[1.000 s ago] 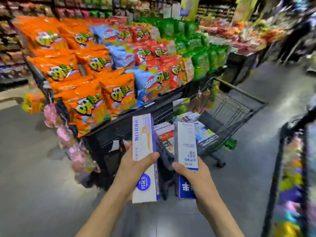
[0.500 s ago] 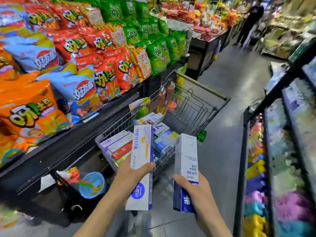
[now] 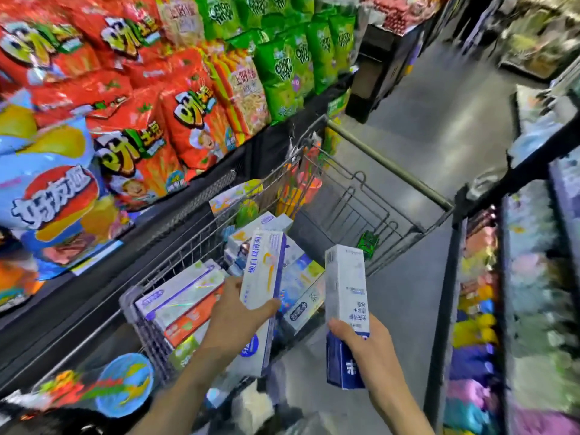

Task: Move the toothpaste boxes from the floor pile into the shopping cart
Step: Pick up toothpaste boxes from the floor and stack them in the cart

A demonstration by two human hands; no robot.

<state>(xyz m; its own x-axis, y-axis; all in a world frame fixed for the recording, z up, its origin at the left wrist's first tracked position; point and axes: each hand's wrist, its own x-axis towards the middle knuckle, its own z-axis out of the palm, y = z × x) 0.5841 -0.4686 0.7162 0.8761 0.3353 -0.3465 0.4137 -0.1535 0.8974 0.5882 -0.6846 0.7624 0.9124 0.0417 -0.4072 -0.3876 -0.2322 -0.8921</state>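
The left hand grasps a white toothpaste box round its middle, thumb across the front, and holds it upright over the near end of the shopping cart. This grip probably keeps the long box steady until it can be dropped among the boxes already in the cart, which lie just beyond and to the left of that hand. The right hand clasps a white-and-blue box by its lower part, out to the right of the cart's side. Compared with half a second ago, both hands have come closer to the cart, and the left box now overlaps its basket.
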